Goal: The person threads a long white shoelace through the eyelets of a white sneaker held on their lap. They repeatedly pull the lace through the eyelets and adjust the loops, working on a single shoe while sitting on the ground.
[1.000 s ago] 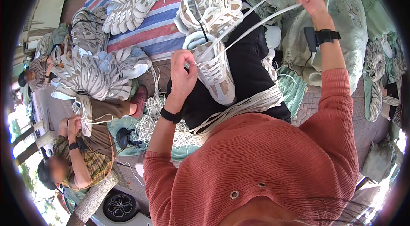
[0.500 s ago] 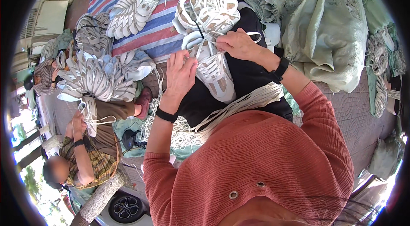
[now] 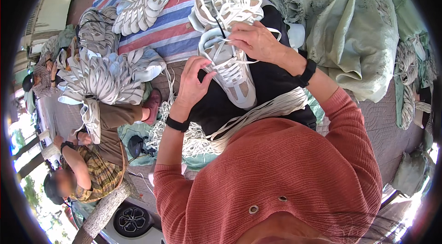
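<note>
A white and beige sneaker (image 3: pixel 240 91) lies on my lap, toe toward me, its white shoelace (image 3: pixel 232 62) running through the eyelets. At its left edge, my left hand (image 3: pixel 192 82) has its fingertips on a strand of the lace, with the thumb a little below. Over the shoe's opening, my right hand (image 3: pixel 258 43) pinches the lace between thumb and fingers, and a loop of it sticks out beyond the knuckles. Just past this shoe sits a second sneaker (image 3: pixel 251 0), loosely laced. A thin dark tool (image 3: pixel 219 23) stands between the two shoes; its lower end is hidden.
A bundle of pale laces (image 3: pixel 276 108) crosses my lap. Rows of shoe uppers (image 3: pixel 147 9) lie on a striped sheet (image 3: pixel 156 41). A large pale green sack (image 3: pixel 350 27) stands at right. On the left, another person (image 3: pixel 99 161) sits by piled uppers (image 3: pixel 103 80).
My right hand has moved slightly up and left over the shoe opening. The left hand's fingers have shifted down slightly. The neighbour's hands have dropped away from their shoe.
</note>
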A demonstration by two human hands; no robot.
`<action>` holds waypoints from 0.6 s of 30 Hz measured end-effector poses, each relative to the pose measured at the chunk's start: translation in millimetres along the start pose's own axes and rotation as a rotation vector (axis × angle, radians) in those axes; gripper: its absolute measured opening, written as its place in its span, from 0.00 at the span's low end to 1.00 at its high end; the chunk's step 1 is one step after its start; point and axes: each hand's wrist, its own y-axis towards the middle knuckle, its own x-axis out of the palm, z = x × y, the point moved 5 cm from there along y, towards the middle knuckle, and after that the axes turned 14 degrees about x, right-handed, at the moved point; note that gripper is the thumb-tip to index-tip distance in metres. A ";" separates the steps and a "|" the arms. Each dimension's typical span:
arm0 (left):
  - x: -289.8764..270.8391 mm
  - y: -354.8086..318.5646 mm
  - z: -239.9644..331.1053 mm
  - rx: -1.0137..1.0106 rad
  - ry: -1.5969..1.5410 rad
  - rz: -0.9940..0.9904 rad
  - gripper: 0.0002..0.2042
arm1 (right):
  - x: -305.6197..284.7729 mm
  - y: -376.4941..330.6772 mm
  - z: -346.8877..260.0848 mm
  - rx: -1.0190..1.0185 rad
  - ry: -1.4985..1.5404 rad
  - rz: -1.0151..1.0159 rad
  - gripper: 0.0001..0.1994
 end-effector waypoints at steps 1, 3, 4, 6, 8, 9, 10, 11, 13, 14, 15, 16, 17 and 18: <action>-0.2 -0.5 -2.2 0.057 0.038 -0.024 0.11 | 0.3 6.4 -6.3 -0.041 0.007 0.008 0.07; 1.0 -0.3 -6.9 0.173 0.114 -0.071 0.11 | 10.3 17.8 -14.4 -0.114 -0.073 -0.062 0.08; 0.8 0.8 -7.6 0.199 0.132 -0.083 0.11 | 17.2 23.9 -16.1 -0.106 -0.154 -0.143 0.09; 1.0 3.2 -7.3 0.250 0.162 -0.106 0.10 | 27.1 32.0 -16.7 -0.110 -0.288 -0.268 0.10; 1.6 4.2 -9.6 0.260 0.169 -0.067 0.10 | 30.1 35.1 -16.3 -0.073 -0.343 -0.349 0.10; 2.0 4.0 -9.8 0.264 0.174 -0.045 0.10 | 30.6 36.1 -17.0 -0.056 -0.370 -0.390 0.11; 4.4 3.1 -8.5 0.275 0.240 -0.032 0.10 | 29.8 35.7 -15.6 -0.061 -0.335 -0.382 0.11; 8.9 1.8 -6.5 0.286 0.305 -0.019 0.10 | 28.4 34.6 -12.0 -0.065 -0.300 -0.374 0.12; 15.7 -0.5 -8.3 0.252 0.421 -0.007 0.11 | 28.2 36.4 -7.7 -0.065 -0.264 -0.374 0.13; 18.8 -2.3 -12.0 0.206 0.470 -0.007 0.11 | 29.2 37.8 -5.6 -0.060 -0.264 -0.385 0.13; 20.2 -0.1 -12.1 0.162 0.514 -0.009 0.11 | 29.0 38.0 -4.4 -0.050 -0.264 -0.396 0.13; 20.0 1.5 -15.8 0.053 0.448 -0.006 0.10 | 28.4 38.0 -3.9 -0.048 -0.266 -0.391 0.14; 18.7 3.3 -19.3 -0.056 0.381 -0.004 0.10 | 27.4 38.3 -3.4 -0.047 -0.269 -0.386 0.14; 15.6 5.5 -21.2 -0.164 0.316 -0.003 0.10 | 25.9 39.4 -4.8 -0.046 -0.269 -0.379 0.14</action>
